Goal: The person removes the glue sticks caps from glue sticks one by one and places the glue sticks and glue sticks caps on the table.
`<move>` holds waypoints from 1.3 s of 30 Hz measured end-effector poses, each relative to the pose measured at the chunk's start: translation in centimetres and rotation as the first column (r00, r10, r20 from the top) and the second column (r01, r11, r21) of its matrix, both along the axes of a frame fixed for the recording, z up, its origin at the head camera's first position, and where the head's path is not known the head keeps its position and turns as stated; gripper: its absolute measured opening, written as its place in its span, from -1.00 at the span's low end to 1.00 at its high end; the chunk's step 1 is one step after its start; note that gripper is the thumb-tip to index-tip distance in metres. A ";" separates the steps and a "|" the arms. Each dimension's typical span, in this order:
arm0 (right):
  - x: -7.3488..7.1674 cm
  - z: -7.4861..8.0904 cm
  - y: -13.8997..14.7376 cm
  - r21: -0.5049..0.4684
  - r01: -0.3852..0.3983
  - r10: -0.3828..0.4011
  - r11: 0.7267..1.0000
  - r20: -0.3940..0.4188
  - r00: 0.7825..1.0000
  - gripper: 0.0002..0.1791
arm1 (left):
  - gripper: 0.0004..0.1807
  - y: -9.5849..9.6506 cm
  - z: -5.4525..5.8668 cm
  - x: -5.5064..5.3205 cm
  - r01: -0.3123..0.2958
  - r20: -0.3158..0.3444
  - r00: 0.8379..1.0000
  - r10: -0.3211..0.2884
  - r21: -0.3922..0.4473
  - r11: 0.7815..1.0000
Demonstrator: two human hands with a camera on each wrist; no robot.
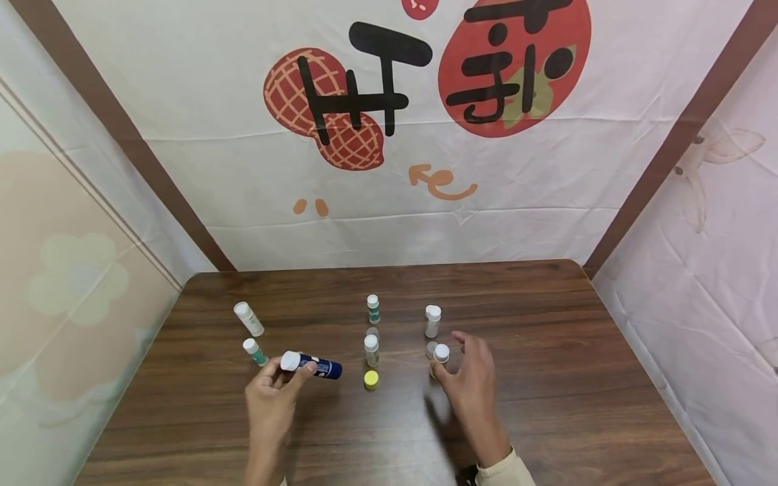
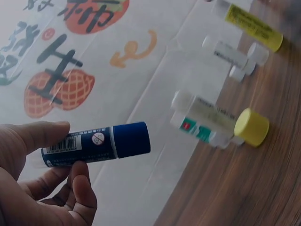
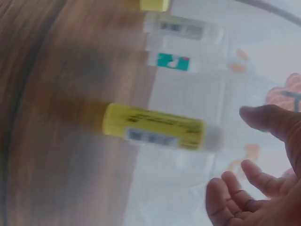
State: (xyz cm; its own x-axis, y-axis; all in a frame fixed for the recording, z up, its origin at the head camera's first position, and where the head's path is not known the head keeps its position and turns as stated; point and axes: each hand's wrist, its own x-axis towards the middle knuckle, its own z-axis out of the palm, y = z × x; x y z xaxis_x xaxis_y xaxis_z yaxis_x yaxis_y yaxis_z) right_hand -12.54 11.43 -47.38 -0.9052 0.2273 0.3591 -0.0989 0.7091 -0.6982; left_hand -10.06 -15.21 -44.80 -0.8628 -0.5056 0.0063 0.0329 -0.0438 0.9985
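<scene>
My left hand (image 1: 267,408) holds a dark blue glue stick (image 1: 328,368) between thumb and fingers, above the left part of the table. Its white end sits in the hand and its blue end points right. In the left wrist view the blue glue stick (image 2: 99,143) shows a barcode. A yellow-labelled glue stick (image 3: 155,127) stands upright beside my right hand (image 1: 477,388). That hand's thumb and fingers are spread apart, with a gap to the yellow stick in the right wrist view.
A yellow cap (image 1: 371,380) lies mid-table before a white-labelled glue stick (image 1: 371,352). Behind it stands a teal-labelled stick (image 1: 373,310). Another white stick (image 1: 432,324) stands right of centre. A white stick (image 1: 249,320) and a teal one (image 1: 256,352) are at left. Cloth hangs behind the table.
</scene>
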 end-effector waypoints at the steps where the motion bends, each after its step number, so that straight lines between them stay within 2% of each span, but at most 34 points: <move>1: 0.3 0.3 -0.2 -0.003 0.000 0.000 1.000 -0.028 1.000 -0.39 | -0.73 0.3 -0.1 0.0 0.011 0.002 1.000 -0.011 0.004 1.000; 4: 1.2 1.2 -0.9 -0.055 -0.032 0.027 0.998 -0.080 0.996 -0.51 | -0.72 1.1 -0.2 0.0 0.041 0.016 0.999 -0.041 0.011 0.999; 6: 1.7 1.6 -1.5 -0.130 -0.082 0.073 0.988 -0.071 0.995 -0.61 | -0.71 1.6 -0.2 0.1 0.068 0.035 0.997 -0.069 0.027 0.997; 9: 2.2 1.6 -2.5 -0.238 -0.180 0.175 0.954 -0.043 0.984 -0.74 | -0.70 2.6 -0.1 0.3 0.120 0.058 0.991 -0.123 0.056 0.991; 11: 2.4 1.3 -3.3 -0.291 -0.232 0.244 0.928 0.005 0.970 -0.79 | -0.68 3.1 -0.2 0.5 0.164 0.060 0.984 -0.169 0.077 0.983; 14: 2.8 0.8 -4.2 -0.381 -0.286 0.345 0.879 0.096 0.934 -0.79 | -0.67 4.0 -0.2 0.9 0.221 0.053 0.973 -0.227 0.095 0.971; 17: 3.0 0.3 -4.7 -0.504 -0.316 0.447 0.804 0.162 0.880 -0.69 | -0.65 4.7 -0.2 1.2 0.264 0.042 0.962 -0.271 0.112 0.958; 21: 3.3 -0.1 -4.8 -0.643 -0.322 0.545 0.695 0.179 0.819 -0.65 | -0.63 5.2 -0.6 1.5 0.305 0.025 0.950 -0.312 0.146 0.941; 24: 3.3 -0.1 -4.6 -0.706 -0.311 0.580 0.636 0.171 0.797 -0.63 | -0.62 5.1 -1.0 1.6 0.327 0.018 0.942 -0.335 0.164 0.931; 26: 3.2 -0.1 -4.4 -0.737 -0.302 0.591 0.604 0.160 0.791 -0.61 | -0.63 4.8 -1.4 1.7 0.352 0.011 0.934 -0.357 0.142 0.925; 28: 3.1 -0.1 -4.3 -0.756 -0.292 0.594 0.586 0.156 0.789 -0.60 | -0.64 4.4 -1.8 1.7 0.390 -0.002 0.920 -0.391 0.079 0.917; 30: 3.1 -0.1 -4.2 -0.763 -0.282 0.588 0.582 0.155 0.794 -0.61 | -0.65 4.0 -2.1 1.7 0.424 -0.004 0.905 -0.425 -0.051 0.904; 31: 3.1 0.0 -4.1 -0.763 -0.277 0.582 0.584 0.156 0.798 -0.62 | -0.65 3.8 -2.3 1.7 0.435 0.000 0.899 -0.438 -0.125 0.892; 33: 3.1 0.1 -4.1 -0.757 -0.265 0.568 0.597 0.166 0.806 -0.65 | -0.64 3.5 -2.4 1.7 0.445 0.012 0.887 -0.461 -0.283 0.850; 36: 3.3 0.2 -4.2 -0.737 -0.256 0.545 0.626 0.177 0.819 -0.66 | -0.58 3.3 -2.6 1.7 0.420 0.023 0.879 -0.477 -0.512 0.749; 39: 3.4 0.2 -4.4 -0.700 -0.261 0.526 0.665 0.190 0.829 -0.68 | -0.55 3.6 -2.8 1.7 0.375 0.012 0.867 -0.498 -0.675 0.636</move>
State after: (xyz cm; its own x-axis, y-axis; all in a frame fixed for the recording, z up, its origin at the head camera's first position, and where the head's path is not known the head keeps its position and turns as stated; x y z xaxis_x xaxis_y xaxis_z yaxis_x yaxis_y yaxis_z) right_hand -9.11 7.03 -47.16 -0.9875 -0.1339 -0.0833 0.0773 0.0489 -0.9958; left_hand -8.34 -11.63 -47.64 -0.9353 0.1120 0.3357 0.3404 0.5440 0.7669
